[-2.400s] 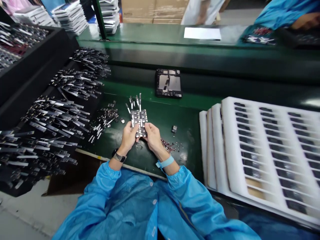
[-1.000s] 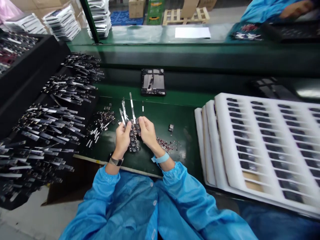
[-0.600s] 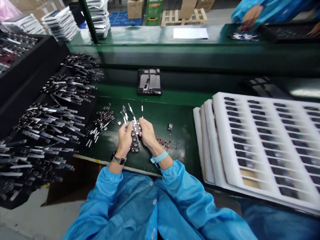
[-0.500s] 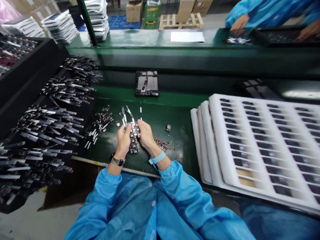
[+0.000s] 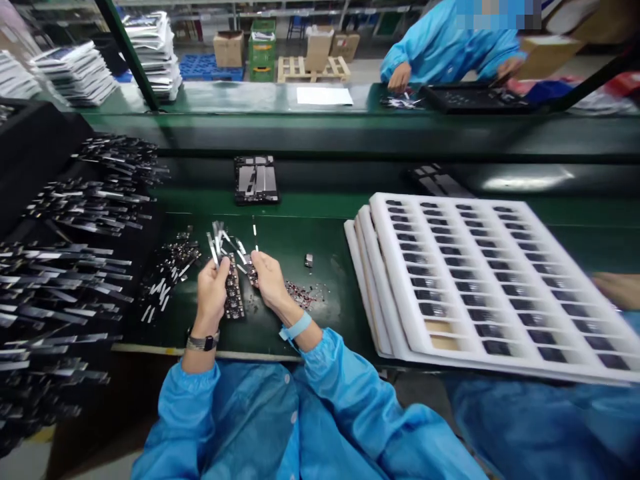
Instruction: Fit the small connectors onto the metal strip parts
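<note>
— In the head view, what do the worker's hands hold?

— The left hand has its fingers clasped on a dark circuit-board strip over the green desk, silvery ribbons fanning out beyond the thumb. The right hand's fingers grip a smaller board piece just beside it.

— And around them?

— Loose small parts lie left of the left hand; reddish bits scatter beside the right wrist. Stacked white foam trays stand at right, their top slots mostly filled. Farther back rests a flat device, and beyond, a co-worker in blue.
</note>
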A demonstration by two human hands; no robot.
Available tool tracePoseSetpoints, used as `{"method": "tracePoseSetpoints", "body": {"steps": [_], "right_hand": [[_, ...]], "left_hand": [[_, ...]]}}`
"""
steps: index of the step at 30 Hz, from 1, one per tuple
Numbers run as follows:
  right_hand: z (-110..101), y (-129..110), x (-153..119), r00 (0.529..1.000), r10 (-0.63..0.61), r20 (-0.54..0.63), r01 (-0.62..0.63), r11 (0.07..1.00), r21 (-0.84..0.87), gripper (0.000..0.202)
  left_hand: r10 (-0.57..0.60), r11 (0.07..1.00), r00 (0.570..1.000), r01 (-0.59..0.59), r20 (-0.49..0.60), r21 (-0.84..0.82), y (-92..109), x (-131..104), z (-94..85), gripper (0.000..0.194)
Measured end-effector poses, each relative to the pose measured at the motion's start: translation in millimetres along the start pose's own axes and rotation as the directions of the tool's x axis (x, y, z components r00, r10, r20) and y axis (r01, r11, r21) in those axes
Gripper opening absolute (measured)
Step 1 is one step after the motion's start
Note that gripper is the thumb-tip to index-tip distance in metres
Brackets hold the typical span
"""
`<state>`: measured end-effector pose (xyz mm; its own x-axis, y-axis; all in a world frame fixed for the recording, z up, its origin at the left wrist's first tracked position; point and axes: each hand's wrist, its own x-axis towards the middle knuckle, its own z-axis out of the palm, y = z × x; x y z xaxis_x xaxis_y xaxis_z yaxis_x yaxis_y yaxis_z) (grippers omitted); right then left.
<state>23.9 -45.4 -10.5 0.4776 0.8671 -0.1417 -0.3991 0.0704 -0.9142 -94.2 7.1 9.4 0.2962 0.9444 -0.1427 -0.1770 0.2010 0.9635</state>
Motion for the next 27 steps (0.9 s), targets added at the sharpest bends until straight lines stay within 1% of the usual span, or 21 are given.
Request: {"method": "tracePoseSetpoints", "body": {"steps": [2, 3, 4, 5, 6, 7, 9, 10, 11, 12, 14, 16, 17, 19, 20, 22, 24, 26, 27], "right_hand": [[-8.1, -5.3, -2.0, 0.998, -0.057, -0.027, 0.054, 0.994, -0.095, 0.057], [-13.1, -8.2, -2.4, 0.996, -0.085, -0.029, 0.079, 0.982, -0.169, 0.055], [-18.5, -11.1, -2.3, 0.994, -0.109, -0.02, 0.1, 0.958, -0.27, 0.053], [-23.9, -13.9, -2.0, 0.992, -0.122, 0.006, 0.115, 0.911, -0.396, 0.05], [-29.0, -16.5, -1.6, 0.992, -0.118, 0.043, 0.122, 0.834, -0.539, 0.049], [-33.6, -18.8, -1.3, 0.992, -0.091, 0.083, 0.123, 0.724, -0.679, 0.047], [-40.2, -22.4, -1.7, 0.992, -0.005, 0.127, 0.115, 0.461, -0.88, 0.043], [-42.0, -23.8, -2.6, 0.992, 0.031, 0.126, 0.108, 0.339, -0.934, 0.041], [-42.9, -25.0, -3.9, 0.992, 0.052, 0.115, 0.099, 0.237, -0.966, 0.039], [-43.1, -26.0, -5.5, 0.993, 0.057, 0.099, 0.089, 0.156, -0.984, 0.039], [-42.3, -28.1, -9.0, 0.995, 0.05, 0.084, 0.081, 0.05, -0.995, 0.038], [-42.2, -30.0, -11.6, 0.996, 0.036, 0.084, 0.084, -0.001, -0.996, 0.037], [-43.0, -30.8, -12.3, 0.996, 0.029, 0.085, 0.086, -0.014, -0.996, 0.035], [-46.3, -32.3, -11.9, 0.997, 0.014, 0.082, 0.082, -0.024, -0.996, 0.032], [-48.7, -32.8, -10.9, 0.997, 0.003, 0.075, 0.075, -0.025, -0.997, 0.03], [-54.1, -33.1, -8.0, 0.999, -0.017, 0.051, 0.05, -0.027, -0.998, 0.03], [-59.3, -32.5, -5.2, 0.999, -0.031, 0.034, 0.033, -0.026, -0.999, 0.031], [-63.9, -30.9, -3.6, 0.998, -0.045, 0.04, 0.038, -0.028, -0.999, 0.033], [-65.9, -30.0, -3.4, 0.997, -0.061, 0.049, 0.047, -0.032, -0.998, 0.033]], "left_hand": [[0.028, 0.999, 1.0, -0.027, -0.012, 0.035, 14.0, 0.5, -9.7, 0.048], [0.032, 0.998, 0.999, -0.031, -0.013, 0.059, 19.0, -0.8, -14.8, 0.047], [0.025, 0.996, 1.0, -0.025, -0.003, 0.09, 21.7, -3.3, -19.9, 0.047], [0.01, 0.992, 1.0, -0.012, 0.018, 0.126, 22.0, -7.1, -24.8, 0.046], [-0.009, 0.985, 0.999, 0.001, 0.045, 0.17, 19.7, -11.8, -29.5, 0.046], [-0.029, 0.975, 0.997, 0.011, 0.077, 0.221, 15.3, -17.1, -33.8, 0.046], [-0.059, 0.944, 0.989, 0.01, 0.136, 0.331, 2.4, -27.8, -41.0, 0.044], [-0.06, 0.918, 0.986, -0.006, 0.156, 0.396, -4.7, -32.5, -43.7, 0.043], [-0.049, 0.882, 0.985, -0.034, 0.163, 0.471, -11.3, -36.5, -45.8, 0.041], [-0.027, 0.83, 0.987, -0.068, 0.161, 0.553, -16.9, -39.7, -47.3, 0.04], [0.049, 0.688, 0.988, -0.139, 0.145, 0.712, -24.2, -43.9, -49.5, 0.035], [0.136, 0.538, 0.979, -0.204, 0.154, 0.818, -26.2, -45.7, -53.3, 0.024], [0.176, 0.482, 0.97, -0.235, 0.17, 0.844, -25.6, -45.8, -56.7, 0.019], [0.257, 0.395, 0.947, -0.287, 0.195, 0.872, -21.8, -44.4, -68.4, 0.014], [0.302, 0.354, 0.934, -0.296, 0.191, 0.887, -18.7, -42.5, -76.4, 0.013], [0.389, 0.277, 0.91, -0.265, 0.144, 0.924, -10.9, -35.6, -94.9, 0.009], [0.443, 0.224, 0.892, -0.211, 0.094, 0.951, -1.5, -23.7, -111.8, 0.006], [0.453, 0.2, 0.888, -0.183, 0.074, 0.963, 7.7, -6.7, -122.2, 0.003], [0.449, 0.194, 0.891, -0.17, 0.067, 0.966, 11.8, 3.1, -124.4, 0.003]]}}
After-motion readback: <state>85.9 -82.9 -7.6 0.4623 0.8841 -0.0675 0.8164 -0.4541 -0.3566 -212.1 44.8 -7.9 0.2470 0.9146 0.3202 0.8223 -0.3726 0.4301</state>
